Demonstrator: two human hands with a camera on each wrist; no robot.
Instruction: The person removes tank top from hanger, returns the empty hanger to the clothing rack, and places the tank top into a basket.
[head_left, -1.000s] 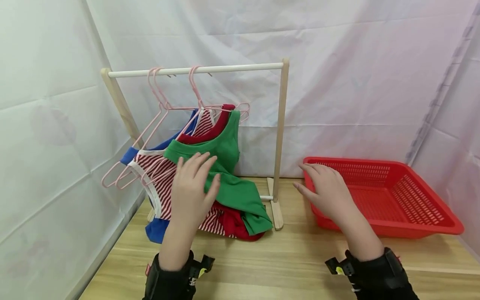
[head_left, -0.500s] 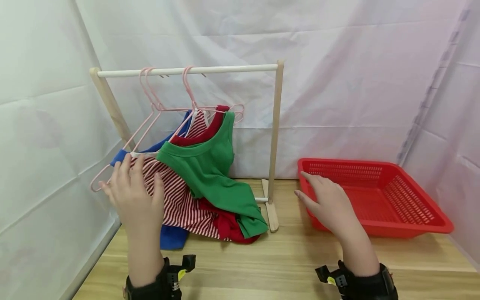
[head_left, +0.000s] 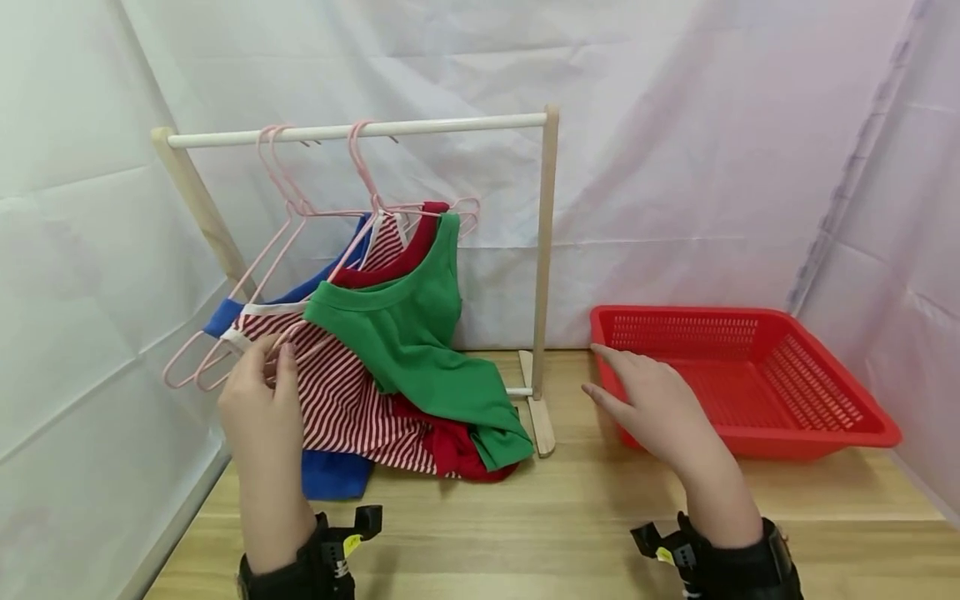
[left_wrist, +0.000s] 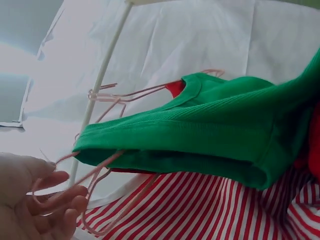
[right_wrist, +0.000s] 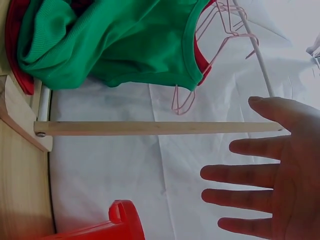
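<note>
The end of a pink hanger (left_wrist: pixel 111 159) is held in the curled fingers of the left hand (head_left: pixel 258 392), in front of the left half of the rack (head_left: pixel 546 250). The green top (head_left: pixel 420 333) is draped on that hanger, which is hooked over the rack's bar (head_left: pixel 450 126). Behind it, a red top (head_left: pixel 393 271), a striped top (head_left: pixel 337 404) and a blue top (head_left: pixel 337 475) are hung. To the rack's right, the right hand (head_left: pixel 663 408) is held released, fingers extended, near the red basket (head_left: pixel 795 443).
</note>
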